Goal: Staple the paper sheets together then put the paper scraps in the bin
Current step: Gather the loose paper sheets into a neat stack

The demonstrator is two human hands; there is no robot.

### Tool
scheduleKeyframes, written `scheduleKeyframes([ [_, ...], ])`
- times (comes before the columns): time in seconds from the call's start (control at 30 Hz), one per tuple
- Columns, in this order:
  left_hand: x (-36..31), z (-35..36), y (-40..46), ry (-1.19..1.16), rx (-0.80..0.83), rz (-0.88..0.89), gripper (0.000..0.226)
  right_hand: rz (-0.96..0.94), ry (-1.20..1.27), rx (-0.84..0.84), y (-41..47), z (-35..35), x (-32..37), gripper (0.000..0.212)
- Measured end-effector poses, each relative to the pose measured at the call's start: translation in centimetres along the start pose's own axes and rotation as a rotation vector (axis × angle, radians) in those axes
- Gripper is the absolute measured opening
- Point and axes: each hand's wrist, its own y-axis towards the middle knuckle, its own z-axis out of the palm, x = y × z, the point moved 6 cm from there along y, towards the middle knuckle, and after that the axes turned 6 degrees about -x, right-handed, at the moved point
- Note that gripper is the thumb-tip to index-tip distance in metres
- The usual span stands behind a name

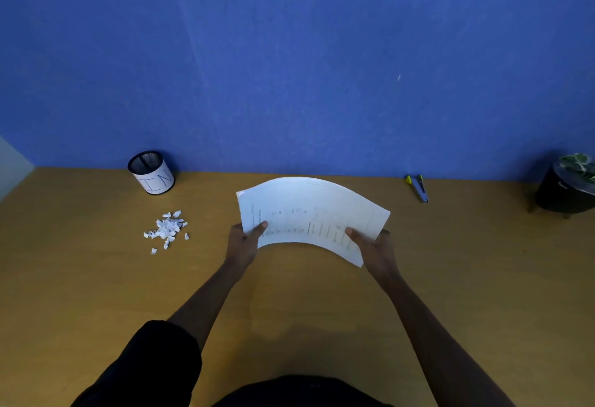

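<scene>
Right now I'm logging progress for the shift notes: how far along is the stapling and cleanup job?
Nothing looks finished. In hand: the left hand and right hand hold the paper sheets above the desk. Left: the stapler lies untouched by the wall, and the paper scraps still sit in a pile in front of the bin.

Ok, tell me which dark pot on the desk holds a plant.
The black pot at the far right, with green leaves; the mesh bin at left has none.
</scene>
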Motion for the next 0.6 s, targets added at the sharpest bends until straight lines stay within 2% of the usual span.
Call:
scheduleKeyframes([
  [0.13,-2.6,-0.3,1.0,0.118,0.017,0.106,0.035,-0.111,0.04,-0.093,0.7,-1.2,4.2,0.014],
  [0.33,-6.8,-0.5,1.8,0.212,0.062,0.243,0.034,-0.354,-0.208,-0.128,1.5,-2.0,9.2,0.013],
  [0.5,-9.4,0.1,1.9,0.292,0.126,0.295,0.03,-0.519,-0.542,0.047,2.0,-0.7,12.1,0.02],
  [0.6,-10.7,0.7,1.6,0.335,0.206,0.339,0.03,-0.592,-0.641,0.132,2.0,0.5,13.2,0.022],
])
